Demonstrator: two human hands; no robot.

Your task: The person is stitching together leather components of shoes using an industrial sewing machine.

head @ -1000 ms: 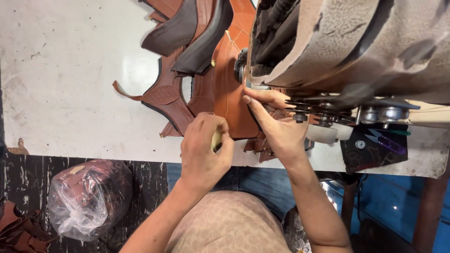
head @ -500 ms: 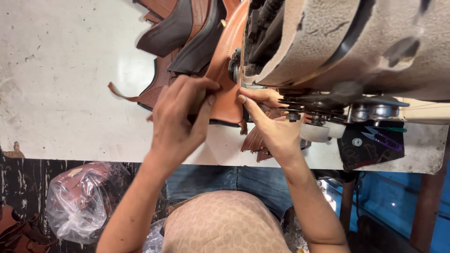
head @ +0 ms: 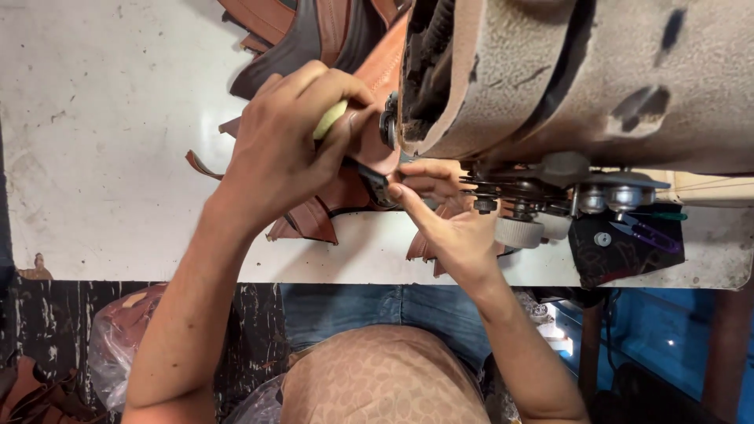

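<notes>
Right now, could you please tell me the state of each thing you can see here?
Left hand: fingers curled around a small yellow-green tool.
Right hand: fingers pressing brown leather piece at sewing machine.
Leather pieces: piled loosely on the white table.
Purple snips: lying unused.

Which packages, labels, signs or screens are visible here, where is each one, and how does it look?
Clear plastic bag: on the floor at lower left, under the table edge, crumpled, with brown pieces inside.
Dark pouch: hangs under the sewing machine at right, black with faint scribbles, purple snips on it.
No signs or screens in view.
</notes>
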